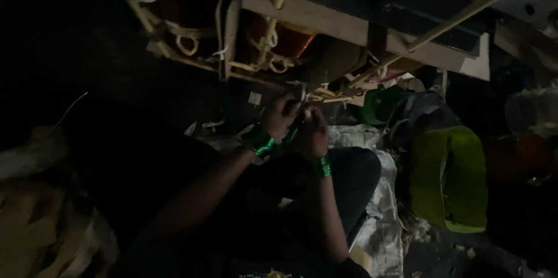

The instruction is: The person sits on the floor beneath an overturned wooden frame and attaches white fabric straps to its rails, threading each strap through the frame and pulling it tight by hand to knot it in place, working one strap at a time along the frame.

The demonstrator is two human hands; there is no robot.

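- Far left: the scene is very dark. A pale, crumpled heap of material (40,220) lies low at the left edge; what it is made of cannot be told.
- Upper left to centre: a wooden frame (314,13) of pale slats runs slantwise across the top of the view. Several white cord loops (187,45) already hang tied around its slats, with more near the middle, so much of the binding on this side looks done.
- Behind the slats, orange-red rounded shapes (290,42) show through; they are too dim to identify.
- Centre: the person's left hand (279,116) is raised to the lower edge of the frame, fingers curled in. A green bangle (263,144) sits on that wrist.
- Just beside it, the right hand (314,132) is held close, almost touching the left, fingers bent inward, with a green bangle of its own (323,166).
- Between the two hands, a bit of white cord (302,103) appears pinched at the frame's edge. This tie seems to be in the making, not finished; the exact grip is too dark to be sure of.
- Right of centre: pale crumpled sacking (381,196) lies on the floor by the person's knee.
- Right: a bright green container (450,179) stands on the floor, well apart from the hands.
- Upper right: a thin pale rod (465,13) runs along the frame, with no cord loops visible on that stretch, so that end looks left to do.
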